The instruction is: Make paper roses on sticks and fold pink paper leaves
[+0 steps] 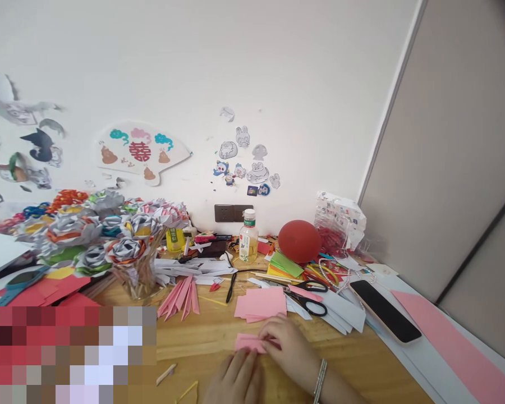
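Note:
A small folded piece of pink paper (pixel 244 340) lies on the wooden table in front of me. My left hand (pixel 235 380) rests at its near edge, the fingers stretched out and lying flat with the tips on the paper; the thumb is hidden. From the right, my right hand (pixel 287 343) pinches the paper's right end between thumb and fingers. Just beyond sits a stack of pink paper squares (pixel 261 304). Folded pink strips (pixel 183 300) fan out to the left of that stack. Black-handled scissors (pixel 313 306) lie to its right, partly covered by paper.
Paper flowers (pixel 128 249) crowd the left side. A bottle (pixel 248 238), a red balloon (pixel 299 241) and a white patterned bag (pixel 340 216) stand near the wall. A phone (pixel 385 311) lies on paper sheets at right. Pixel blocks cover the lower left.

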`<state>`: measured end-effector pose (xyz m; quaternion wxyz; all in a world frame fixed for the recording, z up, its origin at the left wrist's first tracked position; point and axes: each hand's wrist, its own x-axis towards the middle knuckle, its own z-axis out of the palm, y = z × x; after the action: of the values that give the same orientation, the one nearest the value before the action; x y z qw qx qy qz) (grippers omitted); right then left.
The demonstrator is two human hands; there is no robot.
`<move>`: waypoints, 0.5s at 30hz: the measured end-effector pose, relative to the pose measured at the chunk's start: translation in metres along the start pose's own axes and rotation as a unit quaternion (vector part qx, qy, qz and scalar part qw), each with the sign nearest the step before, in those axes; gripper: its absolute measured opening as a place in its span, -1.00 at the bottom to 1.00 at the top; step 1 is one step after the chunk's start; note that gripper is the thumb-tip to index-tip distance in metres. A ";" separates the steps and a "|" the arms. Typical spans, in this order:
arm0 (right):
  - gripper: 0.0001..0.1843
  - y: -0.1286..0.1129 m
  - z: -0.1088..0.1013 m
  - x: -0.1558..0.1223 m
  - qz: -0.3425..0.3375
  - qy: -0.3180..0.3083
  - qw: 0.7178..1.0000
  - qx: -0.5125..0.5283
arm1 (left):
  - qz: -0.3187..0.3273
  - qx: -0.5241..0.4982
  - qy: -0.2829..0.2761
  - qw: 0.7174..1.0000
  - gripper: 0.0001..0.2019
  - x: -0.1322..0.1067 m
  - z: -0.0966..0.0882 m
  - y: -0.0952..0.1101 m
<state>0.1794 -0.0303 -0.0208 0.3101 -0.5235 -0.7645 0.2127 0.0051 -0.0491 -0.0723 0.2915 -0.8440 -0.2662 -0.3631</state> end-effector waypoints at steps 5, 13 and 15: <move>-0.77 0.003 0.004 0.000 0.002 0.014 0.999 -0.029 | 0.062 0.014 -0.105 0.992 -0.74 0.009 -0.020 -0.010; -0.77 0.001 0.008 -0.005 0.008 0.044 0.996 -0.083 | 0.018 -0.034 -0.227 0.973 -0.53 0.009 -0.027 -0.016; -0.76 0.000 0.008 -0.006 0.011 0.043 0.995 -0.087 | 0.018 -0.034 -0.239 0.970 -0.50 0.008 -0.026 -0.016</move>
<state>0.1752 -0.0357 -0.0279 0.2935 -0.5655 -0.7603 0.1266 -0.0125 -0.0542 -0.0469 0.1973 -0.9203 -0.3005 -0.1546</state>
